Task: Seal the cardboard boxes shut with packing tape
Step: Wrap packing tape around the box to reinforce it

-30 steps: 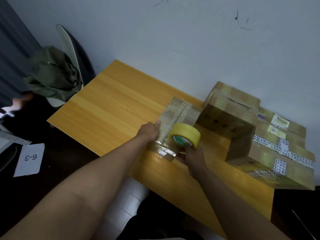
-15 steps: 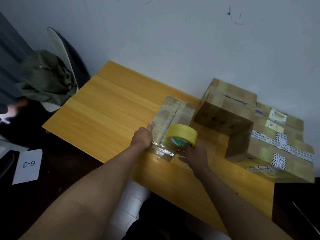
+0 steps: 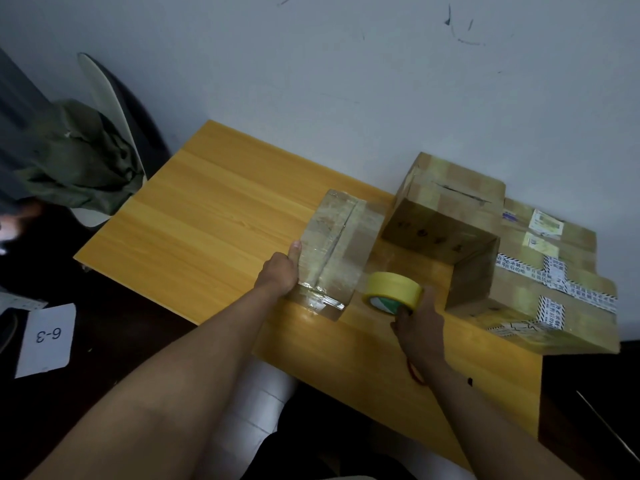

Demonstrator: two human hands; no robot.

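Note:
A small cardboard box, glossy with clear tape over its top and near end, lies on the wooden table. My left hand holds its near left corner, thumb along the side. To the right of the box, my right hand grips a yellow roll of packing tape, held just above the table. Whether a strip of tape still joins the roll to the box I cannot tell.
Two larger boxes stand at the back right: a brown one and a long one with printed tape and labels. A chair with a green garment stands left of the table. A paper marked 6-3 lies on the dark floor.
My right hand has carried the tape roll to the right, off the box's near end and away from it. My left hand has stayed on the box's corner.

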